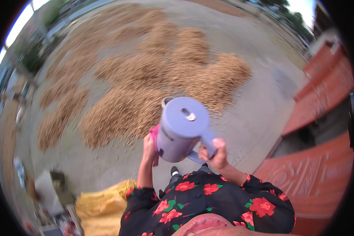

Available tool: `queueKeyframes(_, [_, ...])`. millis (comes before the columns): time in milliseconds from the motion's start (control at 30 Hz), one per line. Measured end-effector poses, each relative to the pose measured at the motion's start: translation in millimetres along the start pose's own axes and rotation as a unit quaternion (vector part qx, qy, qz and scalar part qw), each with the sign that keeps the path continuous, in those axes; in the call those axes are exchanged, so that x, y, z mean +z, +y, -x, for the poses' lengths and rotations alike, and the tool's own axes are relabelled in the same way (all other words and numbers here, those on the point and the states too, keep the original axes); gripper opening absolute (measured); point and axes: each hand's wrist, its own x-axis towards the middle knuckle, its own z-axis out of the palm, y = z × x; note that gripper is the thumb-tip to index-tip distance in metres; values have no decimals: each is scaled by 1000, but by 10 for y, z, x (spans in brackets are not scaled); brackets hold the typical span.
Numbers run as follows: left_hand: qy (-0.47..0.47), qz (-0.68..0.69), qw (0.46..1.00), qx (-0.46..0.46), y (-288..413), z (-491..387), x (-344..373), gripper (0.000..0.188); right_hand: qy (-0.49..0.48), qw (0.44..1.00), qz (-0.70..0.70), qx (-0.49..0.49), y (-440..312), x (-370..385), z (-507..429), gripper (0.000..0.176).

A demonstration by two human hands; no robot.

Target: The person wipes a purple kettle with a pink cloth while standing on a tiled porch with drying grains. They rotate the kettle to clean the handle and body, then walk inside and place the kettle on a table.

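Observation:
A lavender electric kettle (184, 126) with its lid on is held up in front of my body, its spout towards the upper left. My right hand (214, 153) is closed around the kettle's handle. Against the kettle's left side, my left hand (150, 147) presses a pink cloth (155, 138); part of the cloth hangs down below the fingers. The contents of the kettle are hidden by the lid.
Peanut-like pods (153, 73) lie spread in wide heaps over the concrete ground (247, 118) ahead. Yellow woven sacks (101, 206) are at the lower left, near a grey board (48, 191). Red embossed metal doors (312, 174) stand at the right.

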Motion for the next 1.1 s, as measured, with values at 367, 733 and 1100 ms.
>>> queueKeyframes(367, [-38,-315,840,439,61,344,2540,54,233,967,-74,-71,-127,-904,101,45])
queueKeyframes(733, [-219,-373,674,599,-855,-129,4091,32,288,921,-202,-168,-951,-2761,443,43])
queueKeyframes(1100, [-346,-304,628,627,-867,-324,6186,43,364,871,-264,-197,-1549,-4236,803,49])
